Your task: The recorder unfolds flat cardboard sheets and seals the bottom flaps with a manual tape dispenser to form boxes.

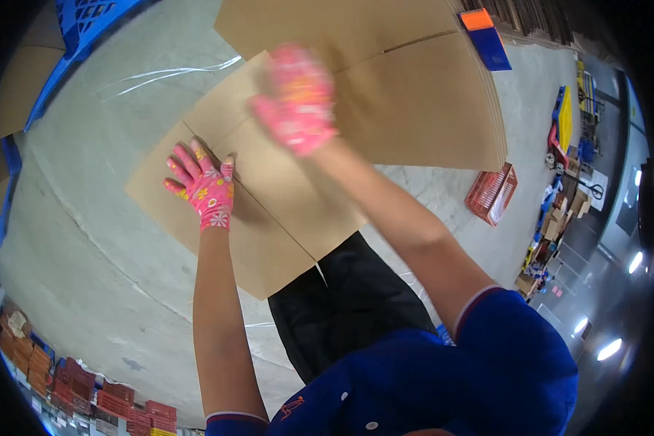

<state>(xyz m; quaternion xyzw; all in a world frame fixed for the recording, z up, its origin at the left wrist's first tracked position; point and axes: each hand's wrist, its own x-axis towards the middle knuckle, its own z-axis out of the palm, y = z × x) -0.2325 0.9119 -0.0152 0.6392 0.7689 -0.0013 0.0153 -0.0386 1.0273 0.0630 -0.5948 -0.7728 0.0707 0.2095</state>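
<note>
A flat brown cardboard box blank (269,189) lies tilted in front of me, above my black trousers. My left hand (202,183), in a pink flowered glove, rests flat on its left part with fingers spread. My right hand (298,98), in the same kind of glove and blurred by motion, is over the upper part of the blank with its fingers apart; I cannot tell if it touches the cardboard. Neither hand grips anything.
A stack of flat cardboard sheets (421,109) lies just beyond the blank. Blue pallets (80,29) are at the upper left, clear plastic strapping (160,73) on the concrete floor, a red crate (493,192) at right, and stacked red crates (87,389) at lower left.
</note>
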